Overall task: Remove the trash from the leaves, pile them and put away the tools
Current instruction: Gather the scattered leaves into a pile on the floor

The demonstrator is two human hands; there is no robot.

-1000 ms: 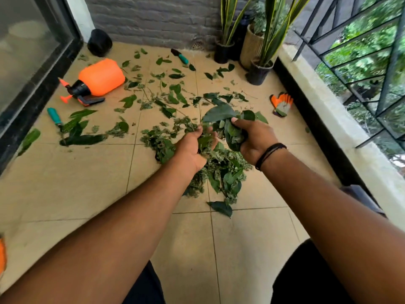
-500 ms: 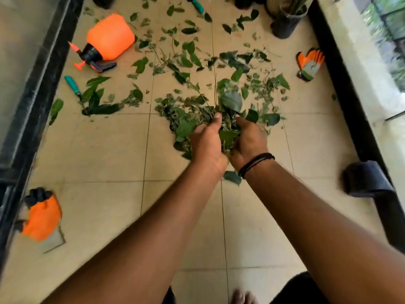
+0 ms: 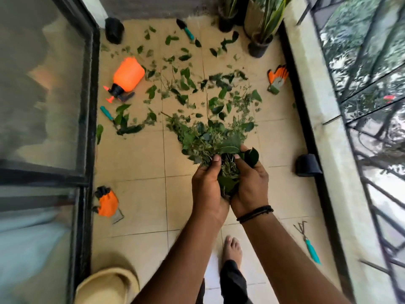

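My left hand (image 3: 207, 187) and my right hand (image 3: 250, 185) are cupped together round a bundle of green leaves and twigs (image 3: 225, 170), held above the tiled floor. A leaf pile (image 3: 206, 134) lies just beyond my hands. Loose leaves (image 3: 182, 82) are scattered farther away. Tools lie around: an orange sprayer (image 3: 127, 76), a teal-handled trowel (image 3: 185, 29), a teal-handled tool (image 3: 106, 113) under leaves at left, a small hand rake (image 3: 308, 243) at right, an orange glove (image 3: 277, 79) and another orange glove (image 3: 107, 202).
A glass sliding door (image 3: 43, 106) runs along the left, a ledge with railing (image 3: 328, 128) along the right. Potted plants (image 3: 259, 40) stand at the far end, with a black pot (image 3: 114, 29) and a dark object (image 3: 308, 165). A tan hat (image 3: 107, 286) lies near my foot (image 3: 232, 249).
Both hands closed round a bundle from the pile and lifted it toward me. The view rose and pulled back, so the hat, my foot and the hand rake came into sight.
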